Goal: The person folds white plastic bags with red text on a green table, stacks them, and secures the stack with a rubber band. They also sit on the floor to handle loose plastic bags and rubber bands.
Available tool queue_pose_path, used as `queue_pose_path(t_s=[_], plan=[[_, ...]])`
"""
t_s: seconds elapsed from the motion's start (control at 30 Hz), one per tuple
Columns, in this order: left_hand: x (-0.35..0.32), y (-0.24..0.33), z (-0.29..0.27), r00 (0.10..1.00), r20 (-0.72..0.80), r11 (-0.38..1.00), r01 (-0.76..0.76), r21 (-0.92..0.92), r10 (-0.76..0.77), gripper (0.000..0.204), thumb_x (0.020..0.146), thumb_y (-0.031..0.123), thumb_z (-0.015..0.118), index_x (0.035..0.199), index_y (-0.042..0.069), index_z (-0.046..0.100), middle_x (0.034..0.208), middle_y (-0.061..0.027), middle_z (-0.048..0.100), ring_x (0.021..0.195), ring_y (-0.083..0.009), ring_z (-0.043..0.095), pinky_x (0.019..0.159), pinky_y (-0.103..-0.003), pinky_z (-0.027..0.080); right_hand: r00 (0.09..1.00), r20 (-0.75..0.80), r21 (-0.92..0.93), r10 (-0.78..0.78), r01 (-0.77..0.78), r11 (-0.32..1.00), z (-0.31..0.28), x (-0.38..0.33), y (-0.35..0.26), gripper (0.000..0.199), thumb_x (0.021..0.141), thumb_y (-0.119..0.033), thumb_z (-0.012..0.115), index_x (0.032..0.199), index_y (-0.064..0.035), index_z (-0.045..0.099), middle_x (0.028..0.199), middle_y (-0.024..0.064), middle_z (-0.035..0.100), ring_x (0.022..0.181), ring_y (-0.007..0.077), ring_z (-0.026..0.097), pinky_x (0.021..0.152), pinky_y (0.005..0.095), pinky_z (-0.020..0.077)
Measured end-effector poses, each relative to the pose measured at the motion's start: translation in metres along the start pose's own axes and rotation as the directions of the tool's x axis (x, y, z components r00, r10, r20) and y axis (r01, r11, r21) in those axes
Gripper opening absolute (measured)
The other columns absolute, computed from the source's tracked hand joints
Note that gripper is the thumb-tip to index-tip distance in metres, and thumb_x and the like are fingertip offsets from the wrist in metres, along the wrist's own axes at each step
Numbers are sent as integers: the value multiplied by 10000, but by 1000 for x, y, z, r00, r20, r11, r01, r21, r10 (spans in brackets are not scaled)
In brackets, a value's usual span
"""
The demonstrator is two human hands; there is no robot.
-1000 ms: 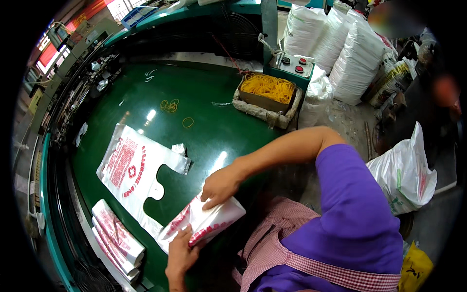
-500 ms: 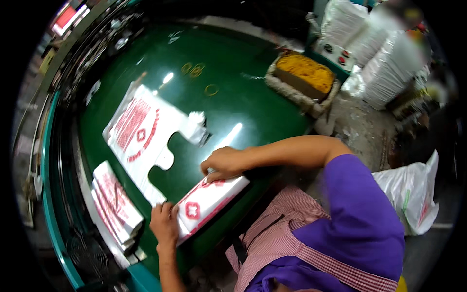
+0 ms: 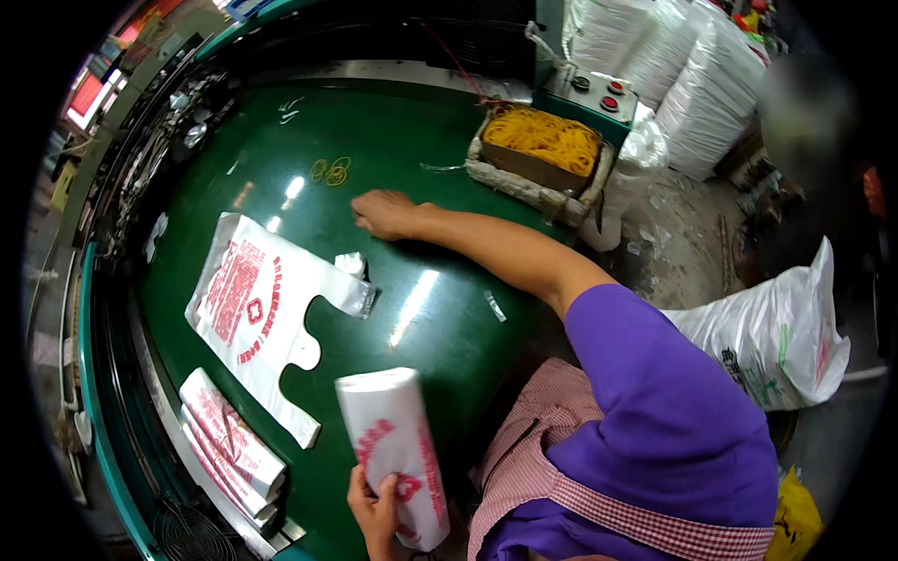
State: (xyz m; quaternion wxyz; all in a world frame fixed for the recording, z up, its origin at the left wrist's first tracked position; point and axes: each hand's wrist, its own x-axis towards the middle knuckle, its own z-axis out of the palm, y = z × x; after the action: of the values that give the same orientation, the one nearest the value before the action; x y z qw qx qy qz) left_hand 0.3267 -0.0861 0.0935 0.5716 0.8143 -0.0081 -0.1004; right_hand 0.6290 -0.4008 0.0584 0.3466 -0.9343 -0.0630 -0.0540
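Note:
My left hand (image 3: 376, 500) grips a folded bundle of white plastic bags (image 3: 398, 449) with red print, tilted up at the near edge of the green table. Over the middle of the table my right hand (image 3: 382, 215) is stretched out with its fingers curled down; what lies under the fingertips is hidden. Just beyond it to the left are a few loose yellow rubber bands (image 3: 332, 171). A flat stack of white vest-style plastic bags (image 3: 257, 309) lies left of my hands, its cut-out handles toward me. A folded bag bundle (image 3: 229, 449) rests at the left edge.
A box of yellow rubber bands (image 3: 541, 140) sits at the table's far right, beside a control box (image 3: 591, 93) with buttons. Large white sacks (image 3: 702, 84) stand behind. A stuffed white bag (image 3: 772, 327) is to my right. Plastic scraps (image 3: 496, 306) dot the green tabletop (image 3: 421, 309).
My left hand has lifted the folded bag bundle upright off the table. My right hand has let go of it and moved away, to where a single rubber band lay. The view has shifted.

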Motion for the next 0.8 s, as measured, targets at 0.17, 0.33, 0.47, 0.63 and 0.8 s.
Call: queue_pose_path(t_s=[0.17,0.33,0.47,0.63,0.8], plan=[[28,-15,-14,954,-241,874,-267,-405,180,389,929,168,547,1237,-35,426,1100,-87,569,937,-138,556,811,-295,460,975,-220,-121,37,-65,991,8,-3,14,245,811,-227,639,963,-35,635,1088,167,580,976,370,578,814,459,475],[40,-14,-5,963,-187,726,-270,-632,195,347,959,193,484,1258,24,428,1141,-87,565,1036,-176,553,880,-330,469,998,-59,-107,5,-11,994,13,1,13,209,816,-197,620,923,-18,627,985,169,617,921,331,604,773,445,486],[58,-12,7,968,-174,635,-250,-731,181,342,974,220,444,1272,55,421,1183,-86,550,1039,-201,557,897,-372,477,868,-83,426,-490,475,770,24,-53,-79,156,796,-127,603,886,-1,592,782,167,624,668,233,593,612,351,476],[64,2,9,956,-206,575,-291,-764,209,394,967,272,454,1300,67,408,1198,-89,548,1024,-213,565,880,-382,482,769,-75,755,-634,459,467,15,-142,-156,233,774,-32,568,1000,23,561,880,158,648,813,210,635,752,335,484],[58,-20,-2,979,3,417,-83,-905,202,481,941,308,500,1318,39,369,1149,-128,566,994,-228,582,819,-367,510,849,399,808,-347,-504,-305,14,-155,-127,325,857,-10,508,1177,-29,452,988,126,592,706,159,628,628,276,518]])
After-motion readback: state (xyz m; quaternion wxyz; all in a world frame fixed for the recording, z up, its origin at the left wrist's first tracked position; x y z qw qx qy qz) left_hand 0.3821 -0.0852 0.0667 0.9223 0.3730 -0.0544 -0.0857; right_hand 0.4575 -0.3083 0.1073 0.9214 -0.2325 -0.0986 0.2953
